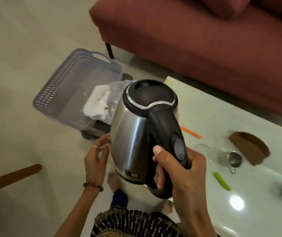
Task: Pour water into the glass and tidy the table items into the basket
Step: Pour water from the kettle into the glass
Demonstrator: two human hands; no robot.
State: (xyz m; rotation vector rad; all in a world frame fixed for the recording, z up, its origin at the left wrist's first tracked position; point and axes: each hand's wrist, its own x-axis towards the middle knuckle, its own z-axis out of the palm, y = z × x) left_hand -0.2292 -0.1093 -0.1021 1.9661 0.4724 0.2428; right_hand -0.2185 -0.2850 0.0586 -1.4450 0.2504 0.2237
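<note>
Where the count is taken, one steel kettle (130,134), one lavender lattice basket (58,93), one clear glass (203,148), one metal measuring cup (231,159), one orange stick (190,132) and one green stick (222,181) are visible. Basket rests on the floor beside the white worktop (256,194) and holds one white packet in clear wrap (99,103); a maroon sofa (196,40) lies beyond. Brown curved cardboard piece (249,147) sits on the worktop near the cup. Kettle body hides part of the basket's near corner. Right hand (179,170) is wrapped closed around the kettle's black handle, holding it off the worktop, lid shut. Left hand (96,156), fingers spread, touches the kettle's steel side with its fingertips. Glass stands just right of the right hand, blurred.
</note>
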